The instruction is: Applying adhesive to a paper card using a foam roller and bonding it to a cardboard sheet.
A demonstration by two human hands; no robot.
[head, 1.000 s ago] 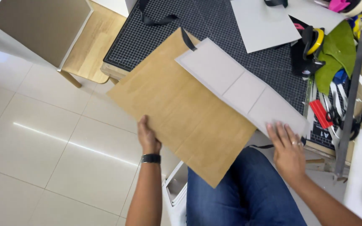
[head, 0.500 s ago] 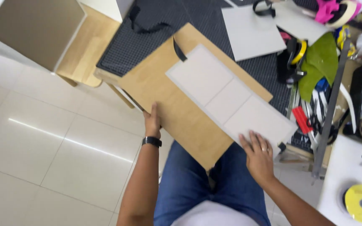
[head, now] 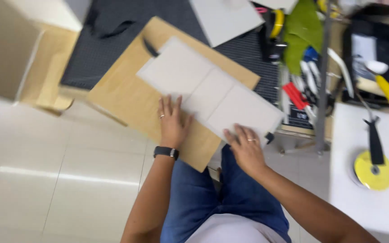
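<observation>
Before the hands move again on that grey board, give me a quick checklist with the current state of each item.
1. Left hand flat on the grey board: ok, palm down at its near edge.
2. Right hand on the board: ok, fingers at its near right corner.
3. Grey board lies on the brown sheet: ok, set at an angle across it.
4. Brown sheet supported: not ok, its near corner overhangs the cutting mat above the lap.
5. Rotary cutter out of the way: ok, on the white board at right, apart from both hands.
6. Panels joined firmly: cannot tell, picture blurred.
</observation>
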